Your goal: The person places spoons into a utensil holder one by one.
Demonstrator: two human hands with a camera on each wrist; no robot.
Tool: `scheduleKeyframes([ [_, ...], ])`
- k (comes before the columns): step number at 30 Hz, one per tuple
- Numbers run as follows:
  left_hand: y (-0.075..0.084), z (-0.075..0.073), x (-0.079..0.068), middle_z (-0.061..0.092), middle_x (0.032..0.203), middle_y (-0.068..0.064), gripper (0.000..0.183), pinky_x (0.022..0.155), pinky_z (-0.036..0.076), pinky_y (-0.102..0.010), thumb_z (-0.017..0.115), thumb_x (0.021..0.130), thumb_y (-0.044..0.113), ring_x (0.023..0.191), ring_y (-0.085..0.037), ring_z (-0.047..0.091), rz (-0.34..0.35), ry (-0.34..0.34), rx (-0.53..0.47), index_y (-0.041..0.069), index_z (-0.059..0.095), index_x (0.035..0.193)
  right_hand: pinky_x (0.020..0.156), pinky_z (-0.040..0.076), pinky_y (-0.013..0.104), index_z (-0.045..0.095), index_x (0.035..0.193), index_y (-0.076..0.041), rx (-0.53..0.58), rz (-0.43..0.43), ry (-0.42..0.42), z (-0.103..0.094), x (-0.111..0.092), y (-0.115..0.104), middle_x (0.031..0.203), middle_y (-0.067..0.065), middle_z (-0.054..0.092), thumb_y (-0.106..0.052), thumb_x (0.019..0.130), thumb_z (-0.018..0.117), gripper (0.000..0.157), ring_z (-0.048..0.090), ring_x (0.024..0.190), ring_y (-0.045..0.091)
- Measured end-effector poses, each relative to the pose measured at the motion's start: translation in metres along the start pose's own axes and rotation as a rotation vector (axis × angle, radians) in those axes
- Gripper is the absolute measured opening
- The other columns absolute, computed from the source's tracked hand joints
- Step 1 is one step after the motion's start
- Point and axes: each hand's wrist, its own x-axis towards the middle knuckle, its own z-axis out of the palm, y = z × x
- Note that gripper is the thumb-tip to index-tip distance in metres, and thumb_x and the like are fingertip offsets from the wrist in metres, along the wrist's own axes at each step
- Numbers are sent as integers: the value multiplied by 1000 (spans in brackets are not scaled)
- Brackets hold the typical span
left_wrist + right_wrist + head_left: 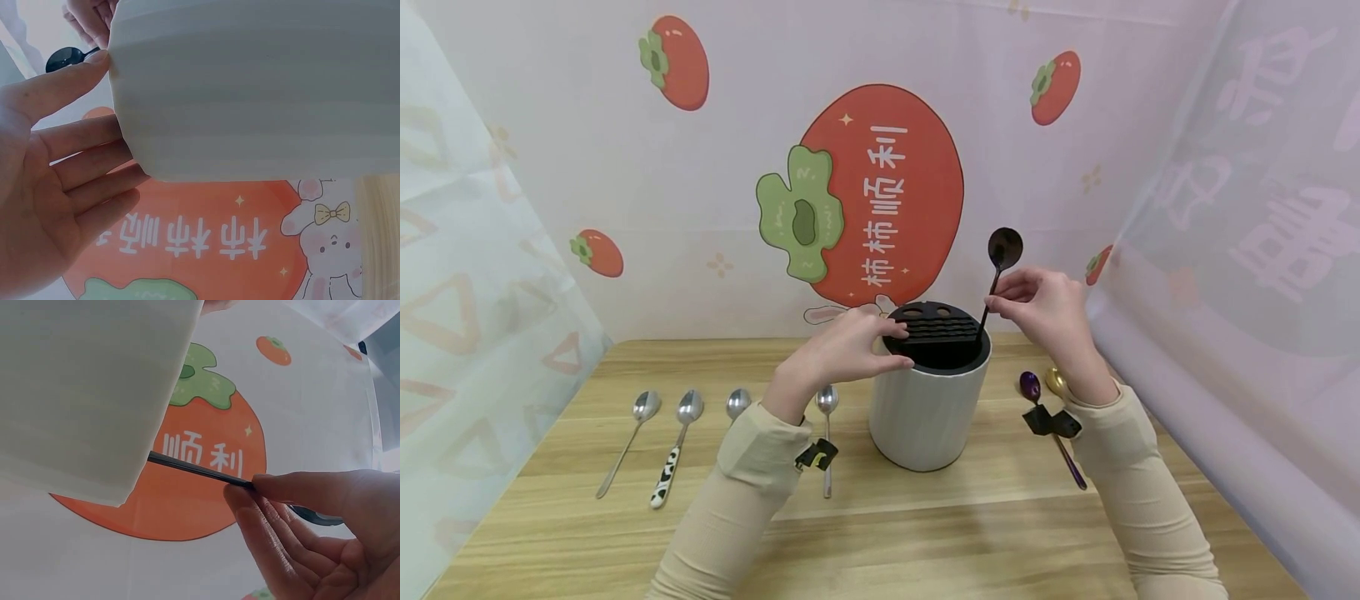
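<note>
Black spoon pinched upright at the mouth of the white utensil holder

Your right hand pinches the black spoon by its handle between thumb and fingers, close under the bowl. The bowl points up and the handle slopes down, its lower end at the holder's mouth beside the right end of the black slotted insert. Your left hand is spread at the left of the mouth: the thumb lies at the front rim, and a fingertip reaches over the insert. The holder stands upright on the wooden surface.

To your left lie four spoons, bowls away from you: a plain silver spoon, one with a black-and-white patterned handle, a third silver spoon whose handle is hidden by your left arm, and a fourth silver spoon nearest the holder. To your right, a purple spoon is partly covered by your black wrist mount; beside it you see just the bowl of a gold spoon. Behind everything hangs a pale backdrop printed with persimmons.
</note>
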Motion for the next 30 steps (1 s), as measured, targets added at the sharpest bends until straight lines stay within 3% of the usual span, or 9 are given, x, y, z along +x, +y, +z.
scheduleKeyframes([
  [7,0,1,0,68,116,1,44,88,50,-30,70,84,41,108,-16,57,1,1,-1,12,68,117,54,44,21,71,85,-8,-9,15,-57,1,0,3,78,8,73,-22,80,75,15,62,63,4],
  [30,0,1,0,68,116,2,44,89,50,-32,70,84,41,112,-17,56,-11,1,-6,13,68,118,59,46,22,71,85,-10,-8,45,-140,7,-2,10,78,5,74,-23,80,75,15,64,64,7],
])
